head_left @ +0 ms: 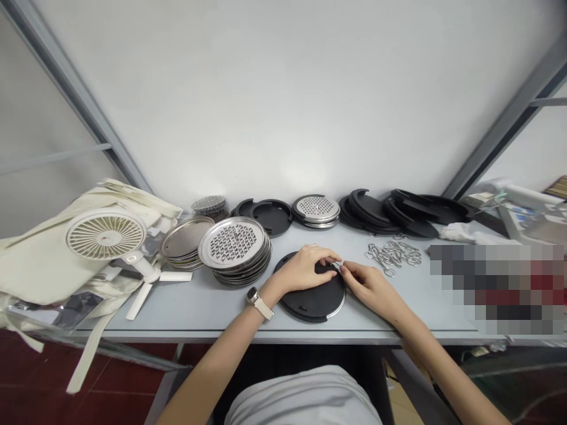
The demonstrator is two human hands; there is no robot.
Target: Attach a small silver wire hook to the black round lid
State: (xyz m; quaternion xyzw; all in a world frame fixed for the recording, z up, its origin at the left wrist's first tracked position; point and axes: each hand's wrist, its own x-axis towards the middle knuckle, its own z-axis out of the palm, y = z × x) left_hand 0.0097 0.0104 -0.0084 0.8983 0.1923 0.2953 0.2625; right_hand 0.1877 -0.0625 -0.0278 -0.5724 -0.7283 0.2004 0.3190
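Head view: a black round lid (316, 304) with a shiny metal edge lies flat on the gray table (208, 310), close to the front. The left hand (301, 270) is on top of it, with the fingers (316, 254) bent over, but I cannot tell if they grip. The right hand (367, 286) is just beside it, and its fingers (348, 270) pinch a small metal clip (336, 265) at the lid's edge. A pile of metal clips (393, 255) lies to the right. A stack of metal plates with holes (233, 245) sits to the left. Black rings (367, 211) lie by the wall (283, 88).
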